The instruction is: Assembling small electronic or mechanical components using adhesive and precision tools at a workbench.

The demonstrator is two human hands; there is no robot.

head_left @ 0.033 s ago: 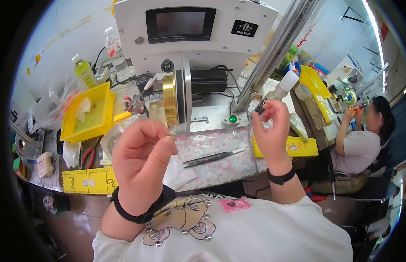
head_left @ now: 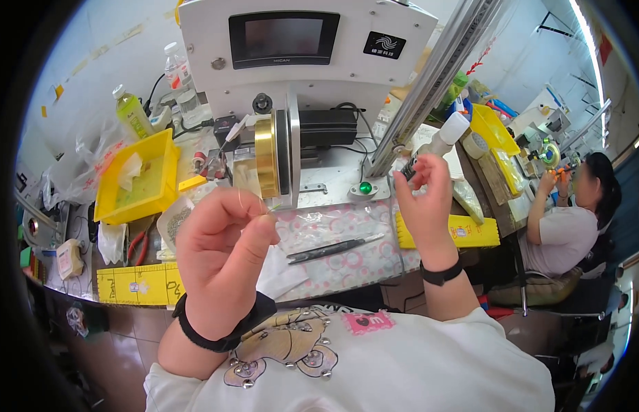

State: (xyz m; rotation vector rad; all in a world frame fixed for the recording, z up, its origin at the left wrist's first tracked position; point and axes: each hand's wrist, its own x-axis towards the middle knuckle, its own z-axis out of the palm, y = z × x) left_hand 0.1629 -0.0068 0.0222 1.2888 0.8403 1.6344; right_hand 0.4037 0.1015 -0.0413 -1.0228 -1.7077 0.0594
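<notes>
My left hand (head_left: 226,244) is closed in a pinch, thumb against forefinger. A fine thread-like strand (head_left: 275,207), with a bit of green, pokes out at the fingertips; its exact kind is too small to tell. My right hand (head_left: 429,199) is raised with fingers curved and apart, and nothing shows in its grasp. Just behind it stands a bottle with a white cap (head_left: 454,128), its lower part partly hidden by my fingers. Between and beyond my hands is a brass-coloured ring (head_left: 266,158) on the machine. Black tweezers (head_left: 333,249) lie on the patterned mat (head_left: 354,271).
A white machine housing with a screen (head_left: 283,39) stands at the back, beside a slanted metal post (head_left: 429,86). A yellow tray (head_left: 169,161), red-handled pliers (head_left: 137,248) and a green drink bottle (head_left: 132,113) are at left. A co-worker (head_left: 563,223) sits at the right.
My right hand has shifted very slightly up and to the left. My left hand keeps its pinch in the same place.
</notes>
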